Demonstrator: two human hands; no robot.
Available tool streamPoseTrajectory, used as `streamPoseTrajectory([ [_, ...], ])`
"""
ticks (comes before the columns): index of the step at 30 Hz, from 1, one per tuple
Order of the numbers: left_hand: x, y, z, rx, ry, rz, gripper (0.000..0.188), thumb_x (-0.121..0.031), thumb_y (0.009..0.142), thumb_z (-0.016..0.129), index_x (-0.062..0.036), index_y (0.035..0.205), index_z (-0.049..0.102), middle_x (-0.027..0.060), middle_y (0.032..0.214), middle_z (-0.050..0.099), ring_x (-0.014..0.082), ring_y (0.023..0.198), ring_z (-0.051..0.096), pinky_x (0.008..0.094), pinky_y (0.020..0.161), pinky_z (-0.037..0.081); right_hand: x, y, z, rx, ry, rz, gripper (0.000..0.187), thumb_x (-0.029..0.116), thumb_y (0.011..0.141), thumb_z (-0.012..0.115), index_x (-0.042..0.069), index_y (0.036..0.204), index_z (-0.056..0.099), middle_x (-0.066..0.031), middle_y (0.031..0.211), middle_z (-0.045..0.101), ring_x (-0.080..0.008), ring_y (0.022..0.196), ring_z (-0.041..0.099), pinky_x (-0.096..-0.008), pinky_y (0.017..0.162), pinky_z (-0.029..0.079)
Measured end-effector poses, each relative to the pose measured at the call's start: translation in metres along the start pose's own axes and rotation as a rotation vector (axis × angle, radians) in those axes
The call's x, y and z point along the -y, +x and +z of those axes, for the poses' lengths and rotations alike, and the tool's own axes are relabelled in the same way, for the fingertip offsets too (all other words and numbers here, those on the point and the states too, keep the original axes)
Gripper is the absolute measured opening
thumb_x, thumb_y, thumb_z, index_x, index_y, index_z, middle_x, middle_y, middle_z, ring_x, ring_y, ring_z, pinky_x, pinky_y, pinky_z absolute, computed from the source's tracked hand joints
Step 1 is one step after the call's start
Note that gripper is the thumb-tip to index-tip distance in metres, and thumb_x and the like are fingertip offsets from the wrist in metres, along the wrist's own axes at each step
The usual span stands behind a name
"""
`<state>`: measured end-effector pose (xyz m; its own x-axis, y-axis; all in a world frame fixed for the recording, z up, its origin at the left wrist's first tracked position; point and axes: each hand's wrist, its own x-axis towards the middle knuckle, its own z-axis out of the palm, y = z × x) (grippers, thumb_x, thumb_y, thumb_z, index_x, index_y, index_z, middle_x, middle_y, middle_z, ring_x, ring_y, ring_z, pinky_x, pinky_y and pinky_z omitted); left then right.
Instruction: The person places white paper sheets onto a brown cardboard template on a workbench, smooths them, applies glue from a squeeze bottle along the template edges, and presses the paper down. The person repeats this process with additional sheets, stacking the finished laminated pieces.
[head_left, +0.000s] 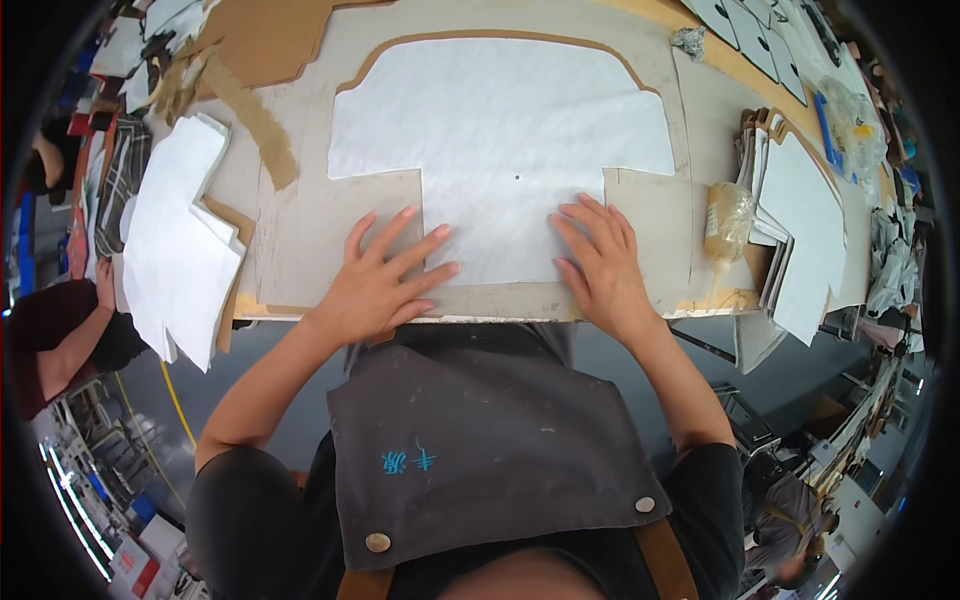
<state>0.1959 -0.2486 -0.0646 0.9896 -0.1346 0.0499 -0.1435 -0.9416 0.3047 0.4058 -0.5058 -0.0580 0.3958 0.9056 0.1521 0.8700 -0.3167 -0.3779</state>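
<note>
A large white T-shaped sheet (pixel 500 120) lies flat on the worktable, with a strip of brown board (pixel 508 34) showing along its far curved edge. A small dark hole sits near its middle. My left hand (pixel 385 280) rests with fingers spread, its fingertips on the left edge of the sheet's narrow near part. On the opposite side, my right hand (pixel 607 262) lies with fingers stretched, touching the right edge of that part. Neither hand grips anything.
White cut pieces (pixel 175 235) are stacked at the left, near a torn brown strip (pixel 255 120). Brown boards (pixel 265 40) lie far left. At the right stand a glue bottle (pixel 727 222) and more white-faced pieces (pixel 805 240). Another person's arm (pixel 75 345) shows at the left.
</note>
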Motion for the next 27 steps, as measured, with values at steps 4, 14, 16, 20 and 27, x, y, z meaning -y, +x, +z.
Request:
streamPoseTrajectory([
  [4, 0.017, 0.008, -0.004, -0.224, -0.070, -0.118, 0.046, -0.022, 0.088, 0.069, -0.0155, 0.133, 0.061, 0.0032, 0.153, 0.045, 0.0328, 0.140, 0.036, 0.0536, 0.111, 0.024, -0.027, 0.015, -0.016, -0.150, 0.054, 0.024, 0.038, 0.004, 0.085, 0.065, 0.004, 0.124, 0.061, -0.0151, 0.132, 0.055, -0.0354, 0.127, 0.050, -0.0456, 0.105, 0.039],
  [14, 0.079, 0.177, -0.004, -0.375, 0.115, -0.095, 0.044, -0.015, 0.094, 0.063, -0.0117, 0.137, 0.056, 0.0004, 0.141, 0.057, 0.0318, 0.134, 0.043, 0.0488, 0.107, 0.030, -0.116, 0.138, -0.013, -0.177, -0.191, 0.029, 0.039, 0.006, 0.089, 0.060, 0.002, 0.128, 0.059, -0.0129, 0.136, 0.058, -0.0294, 0.130, 0.050, -0.0457, 0.107, 0.038],
  [16, 0.090, 0.201, 0.006, -0.355, 0.151, -0.085, 0.049, -0.018, 0.096, 0.062, -0.0120, 0.142, 0.050, 0.0006, 0.140, 0.058, 0.0307, 0.138, 0.040, 0.0523, 0.110, 0.028, -0.122, 0.146, -0.004, -0.135, -0.279, 0.031, 0.040, 0.008, 0.091, 0.059, 0.001, 0.130, 0.057, -0.0132, 0.139, 0.057, -0.0289, 0.133, 0.048, -0.0456, 0.110, 0.035],
  [20, 0.104, 0.215, 0.018, -0.285, 0.188, -0.112, 0.052, -0.020, 0.095, 0.062, -0.0099, 0.144, 0.049, 0.0011, 0.141, 0.057, 0.0302, 0.143, 0.036, 0.0556, 0.113, 0.025, -0.120, 0.147, 0.006, -0.055, -0.347, 0.074, 0.044, 0.010, 0.094, 0.057, -0.002, 0.135, 0.052, -0.0146, 0.144, 0.053, -0.0289, 0.138, 0.044, -0.0462, 0.115, 0.030],
  [27, 0.101, 0.209, 0.006, -0.337, 0.204, -0.081, 0.053, -0.021, 0.095, 0.064, -0.0101, 0.145, 0.049, 0.0006, 0.145, 0.054, 0.0292, 0.146, 0.031, 0.0566, 0.114, 0.024, -0.107, 0.142, 0.000, -0.046, -0.286, 0.152, 0.056, 0.013, 0.095, 0.056, -0.003, 0.146, 0.039, -0.0156, 0.157, 0.035, -0.0303, 0.147, 0.030, -0.0495, 0.119, 0.023],
])
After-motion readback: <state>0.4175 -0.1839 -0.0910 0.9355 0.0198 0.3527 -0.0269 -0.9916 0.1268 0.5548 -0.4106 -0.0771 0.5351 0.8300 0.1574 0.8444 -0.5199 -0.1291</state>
